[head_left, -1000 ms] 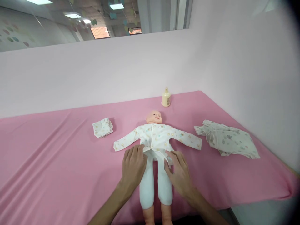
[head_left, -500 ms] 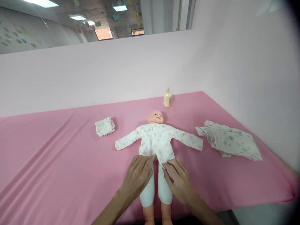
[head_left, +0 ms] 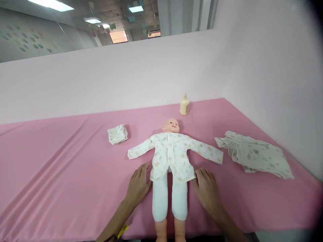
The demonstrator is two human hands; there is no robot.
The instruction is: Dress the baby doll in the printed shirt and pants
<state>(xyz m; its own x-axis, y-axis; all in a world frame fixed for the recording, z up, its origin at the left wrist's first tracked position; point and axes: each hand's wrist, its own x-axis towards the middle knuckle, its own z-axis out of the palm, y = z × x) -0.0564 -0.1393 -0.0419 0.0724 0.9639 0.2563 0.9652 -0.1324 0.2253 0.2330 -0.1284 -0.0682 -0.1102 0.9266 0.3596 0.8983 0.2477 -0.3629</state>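
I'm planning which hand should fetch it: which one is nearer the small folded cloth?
Left. The left hand is on the near side of the folded cloth, slightly right; the right hand is farther off, across the baby shirt.

Wall (head_left: pixel 113 77): I see white, mid-frame.
Ceiling lights (head_left: pixel 51 4): bright, upper left.
Table (head_left: pixel 63 188): pink-covered, across my lower frame.

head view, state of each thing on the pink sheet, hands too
pinkish baby doll, lying on its back
white printed long-sleeved shirt, on doll, sleeves spread
small white printed cloth, folded
larger white printed cloth, loosely bunched
cream bottle, upright
left hand, near shirt hem
right hand, near shirt hem
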